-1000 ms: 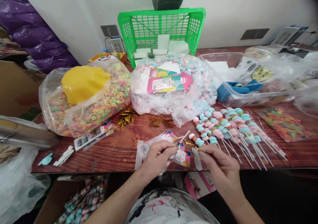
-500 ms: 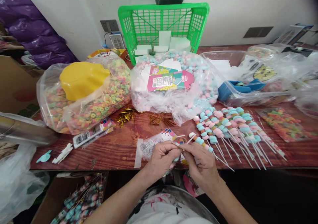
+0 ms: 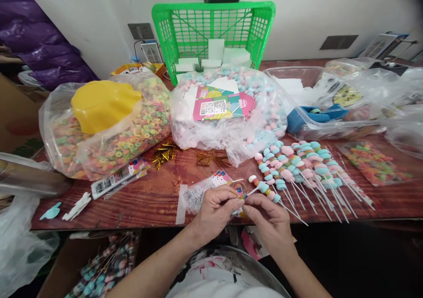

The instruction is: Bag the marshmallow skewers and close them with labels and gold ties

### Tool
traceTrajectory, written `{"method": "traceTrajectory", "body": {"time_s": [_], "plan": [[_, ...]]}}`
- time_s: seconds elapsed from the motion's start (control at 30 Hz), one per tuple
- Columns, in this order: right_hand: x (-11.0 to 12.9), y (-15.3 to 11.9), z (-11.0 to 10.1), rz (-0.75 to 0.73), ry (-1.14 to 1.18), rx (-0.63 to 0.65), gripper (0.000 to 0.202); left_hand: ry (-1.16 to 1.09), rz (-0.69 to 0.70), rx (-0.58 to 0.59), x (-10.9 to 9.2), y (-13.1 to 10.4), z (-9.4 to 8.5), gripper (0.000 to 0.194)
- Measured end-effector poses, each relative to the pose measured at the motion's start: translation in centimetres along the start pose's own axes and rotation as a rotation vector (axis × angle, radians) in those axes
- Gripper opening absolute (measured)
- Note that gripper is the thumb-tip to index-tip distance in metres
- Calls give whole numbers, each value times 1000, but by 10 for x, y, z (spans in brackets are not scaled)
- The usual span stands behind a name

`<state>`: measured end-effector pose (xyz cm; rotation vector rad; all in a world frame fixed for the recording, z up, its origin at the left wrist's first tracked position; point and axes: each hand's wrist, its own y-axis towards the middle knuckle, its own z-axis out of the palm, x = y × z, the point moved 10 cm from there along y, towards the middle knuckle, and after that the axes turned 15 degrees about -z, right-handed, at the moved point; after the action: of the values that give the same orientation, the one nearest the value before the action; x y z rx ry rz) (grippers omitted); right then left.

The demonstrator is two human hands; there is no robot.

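Note:
My left hand [image 3: 214, 210] is closed around a wrapped marshmallow skewer [image 3: 238, 210], mostly hidden behind the fingers, with a bit of blue showing. A white stick [image 3: 254, 191] pokes out up and to the right. Between the fingertips runs a thin gold twist tie [image 3: 235, 193], at what looks like the gathered neck of the wrapper. My right hand [image 3: 269, 218] pinches there, thumb and forefinger together. Just beyond my hands lie printed clear wrappers [image 3: 194, 196]. Finished-looking marshmallow skewers [image 3: 300, 165] lie in a row to the right, with one skewer [image 3: 264, 187] close by my right fingers.
Gold twist ties [image 3: 164, 154] lie mid-table. Behind stand a bag of gummy rings [image 3: 145, 135] with a yellow bowl [image 3: 105, 106], a bag of marshmallows [image 3: 271, 108] and a green basket [image 3: 214, 7]. A clear tub [image 3: 330, 126] stands right. Below the table edge, a box holds more skewers [image 3: 102, 267].
The fingertips have shifted around the twist tie, and a small bluish gathered end now shows between them. My right fingers have turned slightly. The whole view has shifted a little.

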<state>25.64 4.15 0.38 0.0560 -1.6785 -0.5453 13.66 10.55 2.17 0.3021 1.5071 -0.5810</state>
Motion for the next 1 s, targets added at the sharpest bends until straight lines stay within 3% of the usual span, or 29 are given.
{"method": "traceTrajectory", "body": {"time_s": [0.13, 0.23, 0.3, 0.37, 0.47, 0.57, 0.67, 0.83, 1.0], "plan": [[-13, 8, 6, 143, 172, 147, 21, 28, -35, 82, -1, -1, 10, 22], [-2, 13, 15, 98, 186, 376, 25, -108, -303, 207, 23, -1, 20, 25], [20, 16, 20, -67, 59, 543, 23, -209, -539, 291, 43, -7, 29, 24], [55, 16, 22, -365, -113, 651, 18, -262, -715, 355, 58, -14, 35, 21], [102, -1, 25, -819, -357, 736, 27, -262, -852, 511, 65, -24, 46, 19], [121, -18, 27, -1034, -485, 792, 31, -225, -919, 701, 62, -36, 57, 19], [128, -26, 28, -1081, -442, 833, 33, -155, -962, 815, 58, -44, 62, 20], [127, -28, 35, -1055, -422, 884, 27, 21, -984, 895, 55, -47, 62, 27], [120, -26, 39, -1031, -502, 851, 21, 129, -942, 970, 55, -43, 61, 29]]}}
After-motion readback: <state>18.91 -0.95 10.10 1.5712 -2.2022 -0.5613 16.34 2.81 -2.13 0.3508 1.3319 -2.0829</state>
